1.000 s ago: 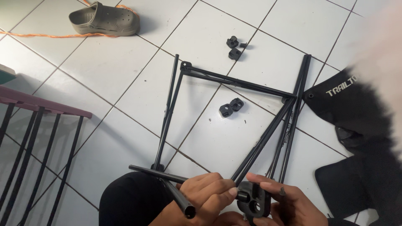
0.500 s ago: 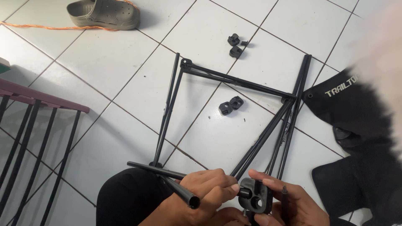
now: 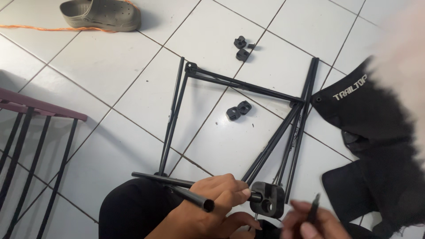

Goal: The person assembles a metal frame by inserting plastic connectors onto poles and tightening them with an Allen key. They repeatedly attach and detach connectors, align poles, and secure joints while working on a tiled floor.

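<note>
Left hand grips thin black metal poles plugged into a black plastic hub connector. At five o'clock, the blurred right hand pinches a small dark tool above the white tiled floor.

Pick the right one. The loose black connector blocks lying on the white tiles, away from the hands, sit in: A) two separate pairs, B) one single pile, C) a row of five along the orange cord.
A: one pair of connector blocks lies near the top, another pair lies inside the pole frame, with bare tile between them.
</note>
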